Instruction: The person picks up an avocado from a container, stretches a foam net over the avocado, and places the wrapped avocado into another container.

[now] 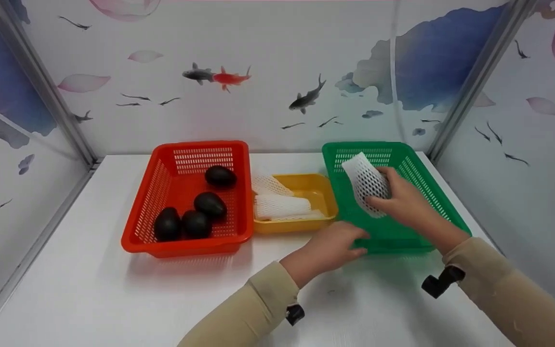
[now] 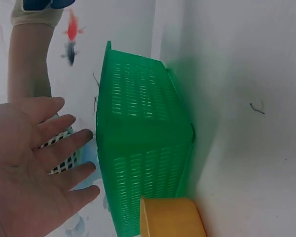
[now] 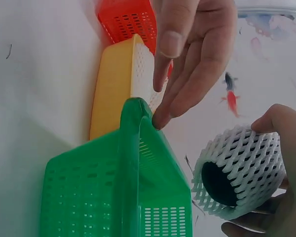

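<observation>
My right hand (image 1: pixel 405 200) grips a white foam net sleeve (image 1: pixel 366 180) with a dark avocado (image 3: pixel 218 185) inside, held over the green basket (image 1: pixel 398 245). In the right wrist view, the dark end of the avocado shows through the sleeve's open mouth. Part of the sleeve stands up past the fruit in the head view. By the green basket's near left corner is my left hand (image 1: pixel 330 246), its fingers extended and holding nothing. The left wrist view shows its palm (image 2: pixel 24 163) turned to the camera, fingers spread.
Several dark avocados (image 1: pixel 210 205) lie in the red basket (image 1: pixel 186 246) at the left. Between the two baskets stands a yellow tray (image 1: pixel 297 225) with more white foam net sleeves (image 1: pixel 282 206). Printed wall panels (image 1: pixel 268 120) enclose the white table (image 1: pixel 171 299) at the back and sides.
</observation>
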A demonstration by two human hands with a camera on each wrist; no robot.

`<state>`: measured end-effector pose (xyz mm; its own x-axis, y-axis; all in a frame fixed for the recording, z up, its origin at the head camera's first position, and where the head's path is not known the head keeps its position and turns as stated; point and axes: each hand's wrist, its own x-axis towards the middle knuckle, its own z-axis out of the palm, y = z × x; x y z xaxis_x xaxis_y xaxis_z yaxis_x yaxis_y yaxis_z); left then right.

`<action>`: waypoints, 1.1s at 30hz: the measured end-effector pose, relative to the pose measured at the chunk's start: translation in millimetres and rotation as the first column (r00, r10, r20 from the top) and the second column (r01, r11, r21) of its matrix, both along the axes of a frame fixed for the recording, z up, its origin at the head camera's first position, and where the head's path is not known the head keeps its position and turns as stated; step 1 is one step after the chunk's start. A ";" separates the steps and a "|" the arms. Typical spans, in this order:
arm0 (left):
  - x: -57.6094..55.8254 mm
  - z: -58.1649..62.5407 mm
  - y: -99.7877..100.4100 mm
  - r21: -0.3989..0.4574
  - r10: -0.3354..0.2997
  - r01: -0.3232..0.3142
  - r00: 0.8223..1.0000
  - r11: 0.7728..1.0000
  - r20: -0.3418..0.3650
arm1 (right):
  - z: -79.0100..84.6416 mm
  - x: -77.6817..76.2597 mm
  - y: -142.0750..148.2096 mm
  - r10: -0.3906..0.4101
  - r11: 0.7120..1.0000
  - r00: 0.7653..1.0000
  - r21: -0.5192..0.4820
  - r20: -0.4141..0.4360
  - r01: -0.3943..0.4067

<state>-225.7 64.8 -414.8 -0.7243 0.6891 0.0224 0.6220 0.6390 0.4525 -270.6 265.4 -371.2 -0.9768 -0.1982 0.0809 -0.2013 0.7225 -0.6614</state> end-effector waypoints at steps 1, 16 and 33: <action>-1.1 0.7 3.0 -0.064 -0.037 0.033 0.998 0.997 -0.052 | -0.2 -2.6 1.8 -0.007 1.000 1.000 0.011 0.012 0.007; -10.0 2.0 27.6 -0.412 -0.173 0.092 0.971 0.906 -0.164 | -14.1 -52.0 15.6 -0.061 0.979 0.989 0.202 0.132 0.034; -14.8 2.1 24.1 -0.041 -0.144 0.140 0.984 0.989 -0.102 | -24.5 -95.4 53.0 -0.130 0.926 0.967 0.376 0.220 0.039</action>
